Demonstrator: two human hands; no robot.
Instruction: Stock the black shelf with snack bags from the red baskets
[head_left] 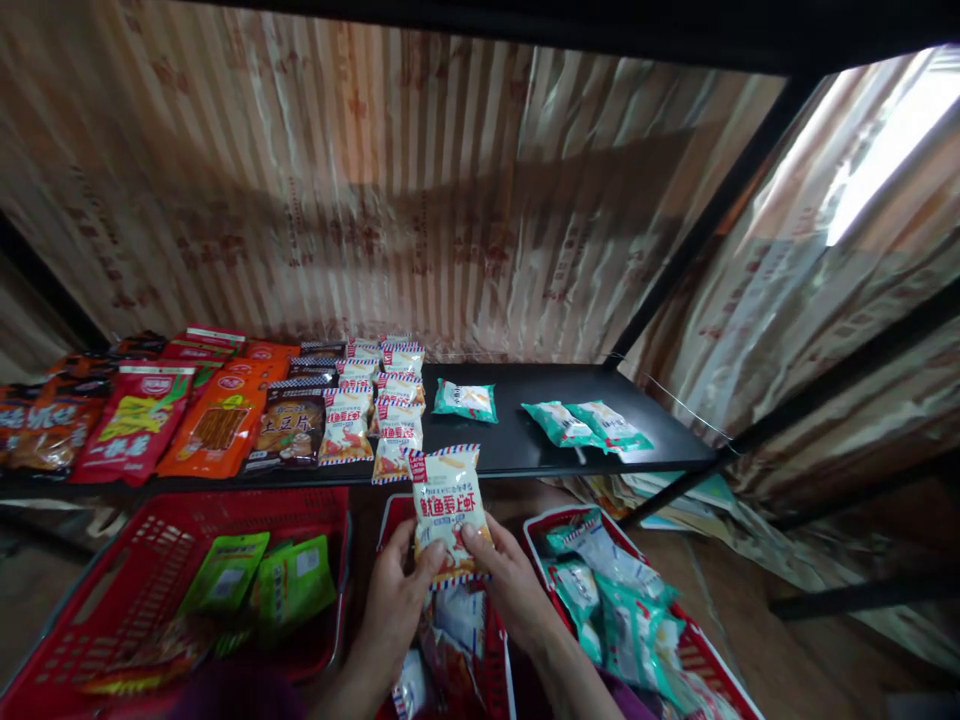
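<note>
Between my two hands is a white snack bag [448, 500] with red lettering and striped ends, held upright in front of the shelf edge. My left hand [401, 585] grips its lower left side, thumb on the front. On the lower right side my right hand [510, 575] holds it the same way. Just behind it on the black shelf [510, 440] stand two rows of matching white snack bags [347, 425]. To their right lie a teal-and-white snack bag [465, 400] and two more teal bags [562, 425]. Below my hands is a red basket [499, 670] with more bags.
Left on the shelf are brown potato-chip bags [285, 428], orange bags [217, 425] and pink-red bags [139, 420]. A red basket [307, 505] with green packets [296, 585] stands lower left. Another basket [709, 645] at right holds teal bags [630, 620]. Black posts [697, 230] frame the rack.
</note>
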